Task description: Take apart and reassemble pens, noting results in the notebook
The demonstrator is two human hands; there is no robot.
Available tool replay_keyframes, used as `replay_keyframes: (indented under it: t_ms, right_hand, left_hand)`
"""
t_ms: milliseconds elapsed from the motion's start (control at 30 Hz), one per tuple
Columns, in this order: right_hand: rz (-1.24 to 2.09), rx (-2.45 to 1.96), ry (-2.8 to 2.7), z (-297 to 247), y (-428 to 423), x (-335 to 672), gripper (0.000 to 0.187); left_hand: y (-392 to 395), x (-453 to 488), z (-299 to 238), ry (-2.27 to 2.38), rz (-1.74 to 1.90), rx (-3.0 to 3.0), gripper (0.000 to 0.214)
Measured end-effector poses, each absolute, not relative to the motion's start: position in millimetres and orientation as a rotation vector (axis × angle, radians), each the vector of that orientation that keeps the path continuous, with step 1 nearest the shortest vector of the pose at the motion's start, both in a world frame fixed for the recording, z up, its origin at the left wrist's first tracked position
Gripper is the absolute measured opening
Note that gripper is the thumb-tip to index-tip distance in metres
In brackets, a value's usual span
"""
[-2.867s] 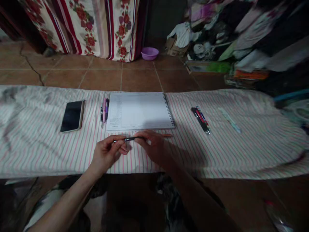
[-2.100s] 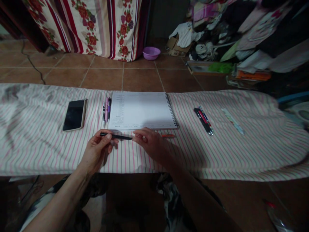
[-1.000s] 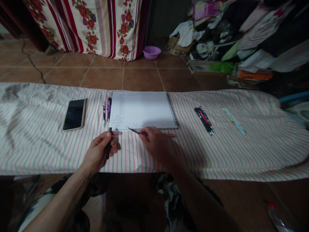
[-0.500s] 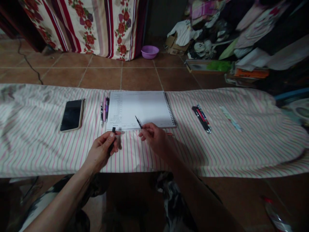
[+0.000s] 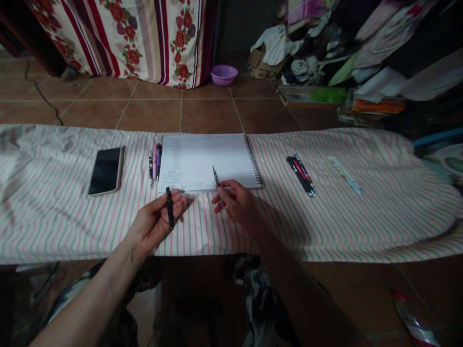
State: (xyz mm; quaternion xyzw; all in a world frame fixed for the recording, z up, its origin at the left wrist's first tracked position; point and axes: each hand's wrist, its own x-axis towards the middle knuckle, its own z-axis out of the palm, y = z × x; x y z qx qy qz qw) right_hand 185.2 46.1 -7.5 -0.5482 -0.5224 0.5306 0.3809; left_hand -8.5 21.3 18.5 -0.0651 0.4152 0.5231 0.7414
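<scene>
My left hand (image 5: 161, 217) is turned palm up near the table's front, with a black pen barrel (image 5: 170, 209) held across its fingers. Between the thumb and forefinger of my right hand (image 5: 233, 198) is a thin dark pen piece (image 5: 215, 176). Its pointed end rises over the lower part of a spiral notebook (image 5: 217, 154), whose page looks mostly blank apart from printing on the left. Both hands are just in front of the notebook's near edge, apart from each other. Whether the thin piece is a refill or a pen's front part is too small to tell.
Several pens (image 5: 155, 161) lie left of the notebook, beside a phone (image 5: 105, 171). More pens (image 5: 302, 176) and a pale patterned strip (image 5: 345, 174) lie to the right. A striped cloth (image 5: 379, 202) covers the table. Beyond it, a purple basin (image 5: 224, 75) stands on the tiled floor.
My left hand has rolled palm up and its fingers have loosened, so more of the black barrel shows. My right hand has moved slightly right, with the thin piece held more upright.
</scene>
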Motion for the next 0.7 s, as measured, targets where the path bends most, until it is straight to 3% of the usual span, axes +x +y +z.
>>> replay_keyframes:
  t_ms: [700]
  right_hand:
    - [1.345,-1.381,-1.427,-4.6,43.0,182.3,0.020]
  left_hand:
    - [26.2,-4.5,13.3,0.756,1.193,-0.325,0.029]
